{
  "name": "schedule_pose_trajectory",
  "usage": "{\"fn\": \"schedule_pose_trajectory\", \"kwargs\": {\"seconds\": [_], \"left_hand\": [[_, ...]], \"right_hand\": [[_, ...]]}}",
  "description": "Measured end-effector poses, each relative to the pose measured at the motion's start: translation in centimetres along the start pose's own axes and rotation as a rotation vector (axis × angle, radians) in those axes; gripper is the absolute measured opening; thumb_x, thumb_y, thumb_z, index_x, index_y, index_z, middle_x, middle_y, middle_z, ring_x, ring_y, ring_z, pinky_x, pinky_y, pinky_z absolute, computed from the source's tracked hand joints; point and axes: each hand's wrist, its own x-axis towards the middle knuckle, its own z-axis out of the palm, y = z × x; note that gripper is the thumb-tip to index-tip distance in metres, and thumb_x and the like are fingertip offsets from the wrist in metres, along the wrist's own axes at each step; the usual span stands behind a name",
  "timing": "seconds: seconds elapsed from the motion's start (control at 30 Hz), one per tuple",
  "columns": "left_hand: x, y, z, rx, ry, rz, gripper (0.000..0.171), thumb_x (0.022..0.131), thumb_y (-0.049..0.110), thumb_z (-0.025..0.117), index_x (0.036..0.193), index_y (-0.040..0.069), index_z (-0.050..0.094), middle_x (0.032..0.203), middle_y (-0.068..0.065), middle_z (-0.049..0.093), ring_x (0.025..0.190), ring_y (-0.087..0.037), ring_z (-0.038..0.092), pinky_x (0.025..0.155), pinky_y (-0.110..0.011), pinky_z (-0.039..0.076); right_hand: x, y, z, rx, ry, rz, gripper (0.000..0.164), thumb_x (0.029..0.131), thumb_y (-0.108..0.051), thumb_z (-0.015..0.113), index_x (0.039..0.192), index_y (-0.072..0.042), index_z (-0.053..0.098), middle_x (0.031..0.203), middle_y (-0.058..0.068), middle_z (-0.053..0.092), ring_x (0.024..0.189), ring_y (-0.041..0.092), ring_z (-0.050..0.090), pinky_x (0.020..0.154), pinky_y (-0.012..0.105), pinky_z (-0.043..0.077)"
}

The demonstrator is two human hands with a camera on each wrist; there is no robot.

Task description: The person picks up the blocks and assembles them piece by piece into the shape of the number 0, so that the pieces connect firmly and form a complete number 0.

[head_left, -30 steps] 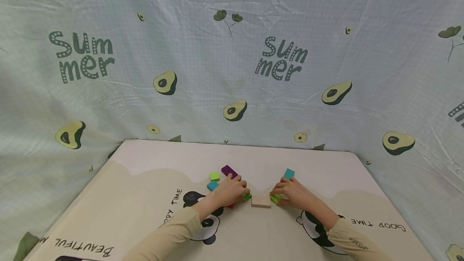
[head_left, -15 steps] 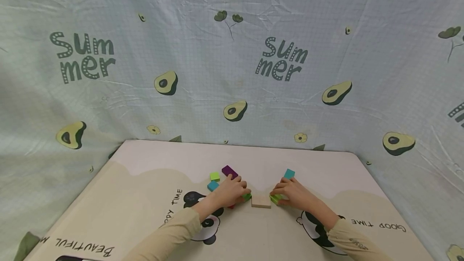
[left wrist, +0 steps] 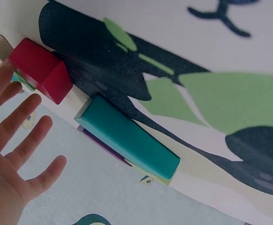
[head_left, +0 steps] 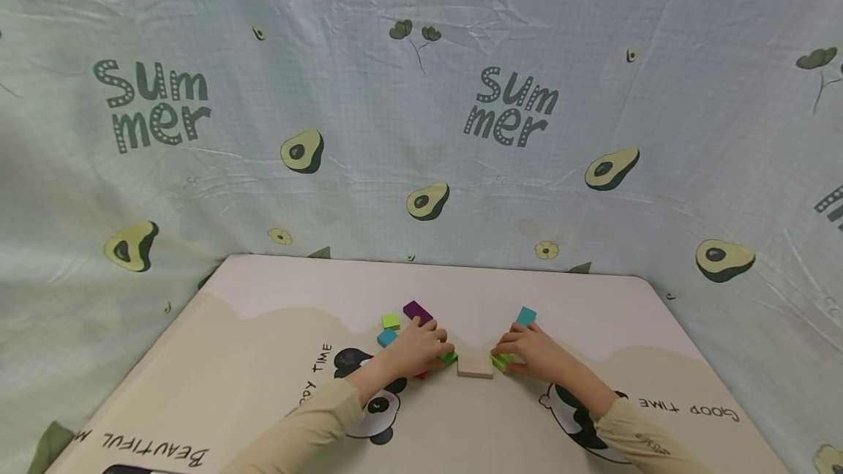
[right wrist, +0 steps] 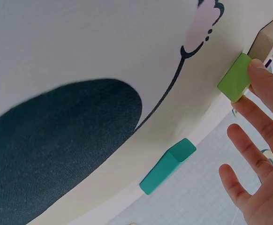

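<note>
My left hand (head_left: 421,348) pinches a green block (head_left: 449,358) just left of a plain wooden block (head_left: 475,367). Most of that green block is hidden behind the fingers and a red block (left wrist: 41,70) in the left wrist view. On the other side, my right hand (head_left: 535,351) pinches a lime green block (right wrist: 235,78) between thumb and index finger, close to the wooden block's right end. The right hand's other fingers are spread. The wooden block lies flat between both hands.
Left of the left hand lie a blue block (head_left: 387,337) and a small lime block (head_left: 391,321), with a purple block (head_left: 418,311) beyond. Past the right hand is a turquoise block (head_left: 526,315). A printed curtain (head_left: 356,130) hangs behind the table (head_left: 263,328).
Both hands stay almost still, each at its green block. The whole head view shifts very slightly.
</note>
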Motion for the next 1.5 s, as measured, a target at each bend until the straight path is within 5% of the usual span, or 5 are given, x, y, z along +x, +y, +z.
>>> {"fn": "schedule_pose_trajectory", "kwargs": {"seconds": [0.63,1.5], "left_hand": [[0.3,0.6,-0.5,0.079,0.007,0.013,0.018,0.081,0.036,0.062,0.098,0.032,0.065,0.095,0.009,0.062,0.084,-0.010,0.049,0.070,-0.027,0.035],[0.6,0.3,0.2,0.003,-0.011,0.029,0.018,0.081,0.030,0.062,0.098,0.031,0.067,0.095,0.012,0.062,0.085,-0.008,0.052,0.070,-0.026,0.035]], "right_hand": [[0.0,0.1,0.1,-0.008,0.007,0.000,0.027,0.074,-0.033,0.069,0.099,-0.026,0.067,0.097,-0.010,0.066,0.084,0.009,0.046,0.067,0.026,0.031],[-0.1,0.1,-0.1,-0.008,0.006,0.004,0.029,0.074,-0.034,0.068,0.102,-0.027,0.066,0.099,-0.009,0.066,0.087,0.011,0.049,0.071,0.032,0.035]]}}
